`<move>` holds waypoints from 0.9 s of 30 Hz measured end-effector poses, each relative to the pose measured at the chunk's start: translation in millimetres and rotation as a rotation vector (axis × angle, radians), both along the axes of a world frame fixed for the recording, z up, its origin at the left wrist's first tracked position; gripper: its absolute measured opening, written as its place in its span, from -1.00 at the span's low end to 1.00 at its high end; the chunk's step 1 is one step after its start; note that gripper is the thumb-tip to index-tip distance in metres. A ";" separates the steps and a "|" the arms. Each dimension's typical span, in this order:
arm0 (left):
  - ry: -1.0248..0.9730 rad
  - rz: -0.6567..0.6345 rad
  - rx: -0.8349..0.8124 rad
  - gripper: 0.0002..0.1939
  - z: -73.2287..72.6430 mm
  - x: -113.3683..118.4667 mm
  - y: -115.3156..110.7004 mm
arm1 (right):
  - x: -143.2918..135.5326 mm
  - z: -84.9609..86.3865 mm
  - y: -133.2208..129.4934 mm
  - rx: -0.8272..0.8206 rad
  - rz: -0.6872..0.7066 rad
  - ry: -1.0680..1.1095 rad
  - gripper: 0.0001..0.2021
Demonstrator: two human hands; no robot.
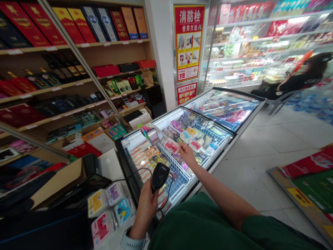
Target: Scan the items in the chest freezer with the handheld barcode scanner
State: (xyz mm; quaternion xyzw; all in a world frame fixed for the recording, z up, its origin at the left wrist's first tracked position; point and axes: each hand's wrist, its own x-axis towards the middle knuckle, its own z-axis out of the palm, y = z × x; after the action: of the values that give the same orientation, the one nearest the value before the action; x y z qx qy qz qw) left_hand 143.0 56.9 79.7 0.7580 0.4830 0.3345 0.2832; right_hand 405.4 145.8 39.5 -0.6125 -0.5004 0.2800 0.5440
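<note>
My left hand (147, 201), with a watch on the wrist, is wrapped round the handle of a black barcode scanner (160, 175). The scanner's cord loops down beside it. Further forward, my right hand (186, 154) pinches the edge of a clear plastic tub with a red-and-white label (171, 145), held above the chest freezer (182, 184). To the left of the scanner sit several similar tubs with yellow, purple, blue and pink labels; the pink-labelled tub (101, 227) is closest to me. Under my right hand, wire baskets in the freezer hold more packages.
Shelves with boxed bottles (90, 24) line the left wall. An open cardboard box (61, 182) is on the left. A person (299, 78) sits at the right near lit refrigerated shelves (249, 53). A display stand (307, 184) is at the lower right.
</note>
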 end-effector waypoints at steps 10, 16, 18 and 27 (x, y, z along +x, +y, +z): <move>-0.026 -0.002 -0.061 -0.54 7.2 2.0 -3.1 | 2.8 -2.4 -2.1 -0.044 -0.038 0.003 -0.61; -0.023 -0.008 -0.062 -0.54 7.4 1.2 -5.2 | 20.2 -19.4 -1.7 -0.047 -0.054 0.018 -0.61; -0.021 -0.007 -0.060 -0.53 7.6 0.8 -5.4 | 29.9 -27.2 -1.8 -0.056 -0.084 0.042 -0.59; -0.015 0.004 -0.037 -0.55 9.8 2.7 -4.3 | 103.4 -65.6 2.1 -0.173 -0.316 0.156 -0.62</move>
State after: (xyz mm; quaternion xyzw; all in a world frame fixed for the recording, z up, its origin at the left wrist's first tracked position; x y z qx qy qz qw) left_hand 145.7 52.6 89.5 0.7491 0.4886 0.3317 0.3000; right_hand 508.8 147.9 -26.1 -0.7043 -0.3285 0.2799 0.5636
